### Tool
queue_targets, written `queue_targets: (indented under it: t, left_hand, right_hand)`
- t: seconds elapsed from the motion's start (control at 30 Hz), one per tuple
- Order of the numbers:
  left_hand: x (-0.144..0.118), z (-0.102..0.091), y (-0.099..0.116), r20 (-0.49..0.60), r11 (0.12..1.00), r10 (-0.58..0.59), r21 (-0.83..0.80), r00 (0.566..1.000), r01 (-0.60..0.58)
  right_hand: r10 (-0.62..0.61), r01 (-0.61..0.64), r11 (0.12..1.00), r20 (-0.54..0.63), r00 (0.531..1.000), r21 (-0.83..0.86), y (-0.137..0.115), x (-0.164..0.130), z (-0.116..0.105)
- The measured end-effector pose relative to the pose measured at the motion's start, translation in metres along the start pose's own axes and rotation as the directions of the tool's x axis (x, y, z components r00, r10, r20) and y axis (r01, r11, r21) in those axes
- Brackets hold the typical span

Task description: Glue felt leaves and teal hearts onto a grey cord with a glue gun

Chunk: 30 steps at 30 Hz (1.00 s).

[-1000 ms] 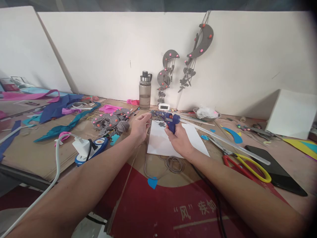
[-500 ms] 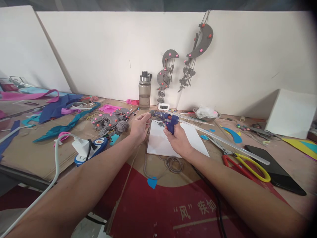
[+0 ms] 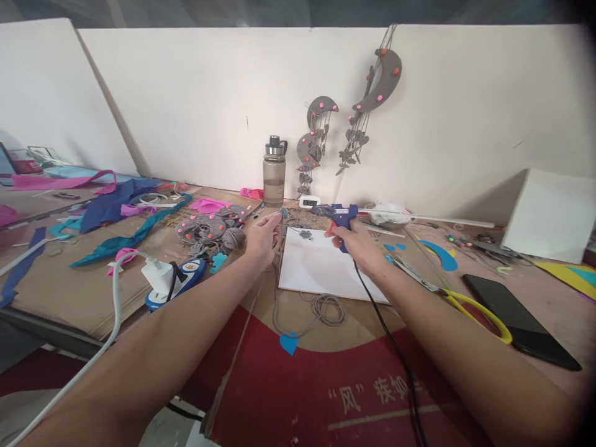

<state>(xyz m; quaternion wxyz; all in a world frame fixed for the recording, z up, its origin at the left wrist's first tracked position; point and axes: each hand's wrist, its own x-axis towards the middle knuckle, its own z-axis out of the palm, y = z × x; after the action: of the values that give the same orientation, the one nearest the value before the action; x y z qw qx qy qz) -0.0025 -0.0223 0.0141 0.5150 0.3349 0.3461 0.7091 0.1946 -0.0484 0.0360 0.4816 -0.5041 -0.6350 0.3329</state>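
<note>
White foam boards wall off the back of my table [image 3: 93, 292], with a couple of finished grey moon hangings [image 3: 367, 93] pinned up on them. The table itself is brown cardboard buried in felt scraps, plus a water bottle [image 3: 274, 171] standing by the back board.

My right hand [image 3: 356, 242] is wrapped around the handle of the blue glue gun [image 3: 339, 214], fingers closed tight on it. It's lifted off the table just behind the far edge of the white sheet [image 3: 326, 267], nozzle pointing left, with a long clear glue stick [image 3: 428, 217] poking out the back toward the right. The black cord [image 3: 386, 335] trails back along my forearm.

My left hand [image 3: 263, 239] sits at the sheet's far left corner, thumb and forefinger pinching the end of a thin grey string [image 3: 279, 217]. One small grey felt piece [image 3: 305, 234] lies on the sheet near its far edge.

Tips for gluing bits like this: keep the string taut so it doesn't wander, use a tiny dot rather than a blob, keep fingertips clear of the nozzle, and watch that the cord doesn't drag across the scissors [image 3: 465, 307] or the phone [image 3: 516, 320] on the right.
</note>
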Motion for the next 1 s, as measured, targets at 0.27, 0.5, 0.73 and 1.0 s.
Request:
queue_targets:
  t: [0.27, 0.5, 0.73, 1.0]
  left_hand:
    - [-0.002, 0.001, -0.002, 0.008, 1.000, -0.026, 0.004, 1.000, 0.026]
    - [-0.008, 0.007, -0.002, 0.066, 0.999, -0.010, 0.048, 0.998, 0.007]
    - [-0.014, 0.011, -0.002, 0.102, 0.986, 0.070, 0.140, 0.992, -0.084]
    - [-0.033, 0.020, 0.004, 0.276, 0.712, 0.373, 0.527, 0.886, -0.464]
  right_hand:
    - [0.262, -0.266, 0.667, -0.115, 0.958, -0.696, 0.028, 0.031, -0.041]
    - [0.205, -0.186, 0.529, -0.089, 0.975, -0.828, 0.031, 0.025, -0.044]
    - [-0.251, 0.047, 0.607, -0.135, 0.958, -0.793, 0.003, 0.007, -0.025]
    - [-0.009, -0.050, 0.832, 0.104, 0.995, 0.552, -0.021, -0.022, 0.043]
